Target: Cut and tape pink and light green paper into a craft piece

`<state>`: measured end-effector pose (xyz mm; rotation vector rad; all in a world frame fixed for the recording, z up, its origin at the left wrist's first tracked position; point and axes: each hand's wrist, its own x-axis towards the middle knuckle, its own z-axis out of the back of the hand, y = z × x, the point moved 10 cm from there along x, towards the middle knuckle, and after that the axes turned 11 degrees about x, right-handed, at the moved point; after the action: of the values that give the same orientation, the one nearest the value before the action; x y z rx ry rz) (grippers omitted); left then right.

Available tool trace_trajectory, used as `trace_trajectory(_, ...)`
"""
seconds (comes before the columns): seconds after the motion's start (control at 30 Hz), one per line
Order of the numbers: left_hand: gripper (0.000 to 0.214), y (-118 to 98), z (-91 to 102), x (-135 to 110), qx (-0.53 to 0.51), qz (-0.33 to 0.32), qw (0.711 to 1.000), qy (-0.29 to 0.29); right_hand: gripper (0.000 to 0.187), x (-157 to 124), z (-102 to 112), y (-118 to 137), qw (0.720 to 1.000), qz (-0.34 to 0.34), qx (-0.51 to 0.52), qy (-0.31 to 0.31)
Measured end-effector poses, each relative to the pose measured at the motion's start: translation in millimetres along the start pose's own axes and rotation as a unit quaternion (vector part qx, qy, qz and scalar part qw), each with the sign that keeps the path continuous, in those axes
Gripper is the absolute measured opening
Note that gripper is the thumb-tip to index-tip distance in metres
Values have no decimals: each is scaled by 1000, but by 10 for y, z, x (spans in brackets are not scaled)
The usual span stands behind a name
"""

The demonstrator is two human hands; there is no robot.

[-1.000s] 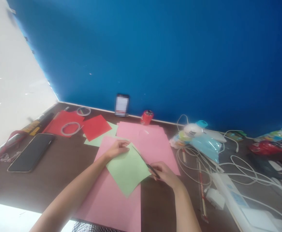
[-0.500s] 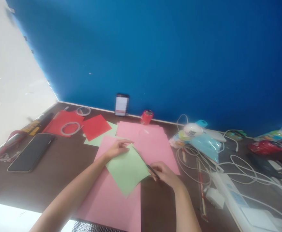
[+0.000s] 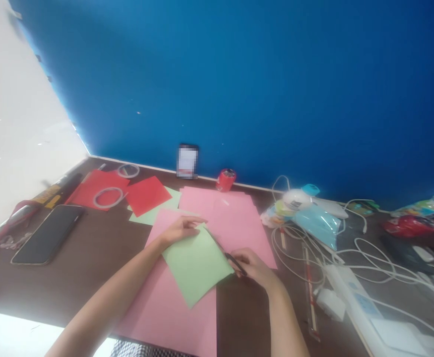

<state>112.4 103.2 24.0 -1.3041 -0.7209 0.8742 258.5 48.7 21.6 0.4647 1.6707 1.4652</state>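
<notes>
A light green paper square [image 3: 198,263] lies on large pink sheets [image 3: 235,223] on a dark brown table [image 3: 90,267]. My left hand [image 3: 181,229] presses on the green square's upper left corner, fingers curled and pointing right. My right hand [image 3: 252,266] is at the square's right corner, fingers closed round a thin dark pen [image 3: 234,263] whose tip touches the paper's edge.
A black phone [image 3: 49,234] lies at the left. Red sheets [image 3: 148,195] and white cable loops [image 3: 108,197] sit behind it. A red cup [image 3: 226,179] stands by the blue wall. White cables [image 3: 369,263], a power strip [image 3: 354,297], a ruler [image 3: 309,292] and packets crowd the right.
The green square has turned slightly, its lower corner shifting a little left and down. Both hands stay almost where they were.
</notes>
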Motion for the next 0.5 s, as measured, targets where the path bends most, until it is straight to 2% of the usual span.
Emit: trace_trajectory(0.5, 65, 71, -137, -29, -56, 23, 997, 52, 39, 43, -105, 108, 999, 39, 36, 4)
